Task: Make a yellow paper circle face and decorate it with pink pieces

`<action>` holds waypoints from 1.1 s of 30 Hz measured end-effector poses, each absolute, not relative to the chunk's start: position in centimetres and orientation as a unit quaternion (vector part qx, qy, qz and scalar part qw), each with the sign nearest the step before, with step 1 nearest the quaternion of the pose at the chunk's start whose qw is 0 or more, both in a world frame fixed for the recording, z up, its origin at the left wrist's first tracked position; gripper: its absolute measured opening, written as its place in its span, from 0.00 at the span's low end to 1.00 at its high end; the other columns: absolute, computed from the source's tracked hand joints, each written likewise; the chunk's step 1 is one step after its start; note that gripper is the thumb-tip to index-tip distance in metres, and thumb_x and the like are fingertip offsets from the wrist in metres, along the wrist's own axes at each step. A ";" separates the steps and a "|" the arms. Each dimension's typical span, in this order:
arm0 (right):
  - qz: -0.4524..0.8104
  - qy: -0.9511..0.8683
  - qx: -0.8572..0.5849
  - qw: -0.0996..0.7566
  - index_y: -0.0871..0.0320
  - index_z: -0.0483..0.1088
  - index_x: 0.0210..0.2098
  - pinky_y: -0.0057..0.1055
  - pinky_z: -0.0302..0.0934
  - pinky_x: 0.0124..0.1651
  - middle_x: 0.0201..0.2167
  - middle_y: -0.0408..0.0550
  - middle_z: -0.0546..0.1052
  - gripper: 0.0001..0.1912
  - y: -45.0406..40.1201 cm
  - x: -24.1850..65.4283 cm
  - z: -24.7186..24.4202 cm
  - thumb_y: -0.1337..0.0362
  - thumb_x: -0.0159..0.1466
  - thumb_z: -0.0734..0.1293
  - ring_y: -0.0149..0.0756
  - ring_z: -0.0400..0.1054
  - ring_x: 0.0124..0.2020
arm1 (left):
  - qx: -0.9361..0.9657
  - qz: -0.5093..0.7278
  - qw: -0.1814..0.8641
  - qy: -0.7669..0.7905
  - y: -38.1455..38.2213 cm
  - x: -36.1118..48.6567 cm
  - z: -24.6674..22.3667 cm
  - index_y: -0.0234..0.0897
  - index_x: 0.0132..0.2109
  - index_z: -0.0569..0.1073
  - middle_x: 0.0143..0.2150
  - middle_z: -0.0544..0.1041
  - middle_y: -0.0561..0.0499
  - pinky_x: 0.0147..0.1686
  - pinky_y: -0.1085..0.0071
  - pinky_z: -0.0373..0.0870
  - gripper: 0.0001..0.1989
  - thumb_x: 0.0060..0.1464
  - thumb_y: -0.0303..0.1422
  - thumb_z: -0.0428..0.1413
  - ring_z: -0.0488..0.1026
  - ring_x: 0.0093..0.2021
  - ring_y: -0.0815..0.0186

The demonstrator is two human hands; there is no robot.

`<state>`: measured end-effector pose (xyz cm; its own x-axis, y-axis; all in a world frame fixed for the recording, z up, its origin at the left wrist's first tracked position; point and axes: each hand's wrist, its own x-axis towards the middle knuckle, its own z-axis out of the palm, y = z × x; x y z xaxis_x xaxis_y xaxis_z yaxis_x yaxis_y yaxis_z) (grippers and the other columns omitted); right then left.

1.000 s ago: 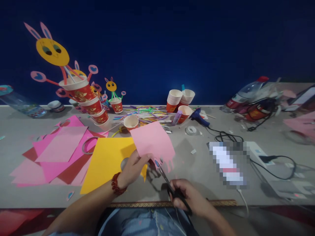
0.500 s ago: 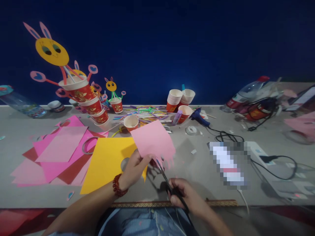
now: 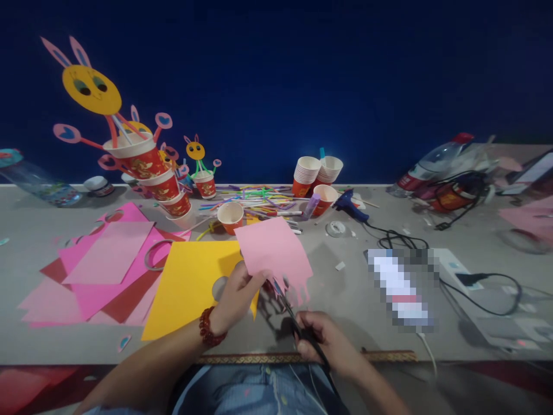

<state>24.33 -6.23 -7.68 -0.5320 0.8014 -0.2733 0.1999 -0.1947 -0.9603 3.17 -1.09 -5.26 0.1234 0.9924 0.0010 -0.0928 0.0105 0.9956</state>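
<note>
My left hand (image 3: 237, 297) pinches the lower left edge of a light pink paper sheet (image 3: 276, 249), held above the table. The sheet's lower edge is ragged, with strips and cut-outs hanging from it. In my right hand (image 3: 324, 340) is a pair of black-handled scissors (image 3: 288, 308), its blades at the paper's lower edge, close to my left fingertips. Beneath my left hand lies a yellow sheet (image 3: 185, 288) with a round hole in it. How far the blades are apart I cannot make out.
Left, pink and red papers (image 3: 108, 253) overlap near stacked red cups (image 3: 138, 164) bearing a rabbit-faced figure (image 3: 91, 91). Behind the sheet lie coloured pipe cleaners (image 3: 259, 199) and a paper cup (image 3: 230, 216). Right are a blue glue gun (image 3: 351, 206), tape roll (image 3: 336, 229) and blurred-out phone (image 3: 400, 288).
The pink sheet has shifted slightly right and toward me, tilting a little in my left hand. My right hand and the scissors stay almost in place.
</note>
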 end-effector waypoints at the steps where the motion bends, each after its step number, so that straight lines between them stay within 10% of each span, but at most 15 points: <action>1: 0.644 -0.593 -0.425 0.232 0.56 0.55 0.23 0.27 0.42 0.26 0.21 0.36 0.55 0.35 -6.2 24.4 -7.7 0.29 0.49 0.67 0.28 0.47 0.24 | 0.502 0.490 0.555 0.446 -1.1 3.2 -5.3 0.33 0.35 0.76 0.30 0.79 0.49 0.33 0.68 0.73 0.14 0.57 0.42 0.58 0.74 0.30 0.64; 33: 0.673 -0.610 -0.384 0.167 0.56 0.53 0.20 0.25 0.39 0.24 0.19 0.34 0.54 0.33 -4.8 26.2 -7.5 0.36 0.49 0.72 0.25 0.44 0.23 | 0.484 0.434 0.640 0.409 -0.3 2.3 -4.9 0.34 0.46 0.78 0.39 0.82 0.46 0.39 0.67 0.73 0.18 0.54 0.42 0.61 0.76 0.40 0.59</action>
<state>26.19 -4.81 -7.48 -0.6494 0.6932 -0.3125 0.2427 -0.2005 -0.9491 2.31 -0.27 -4.90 0.2886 0.9517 -0.1048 -0.1591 0.1556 0.9749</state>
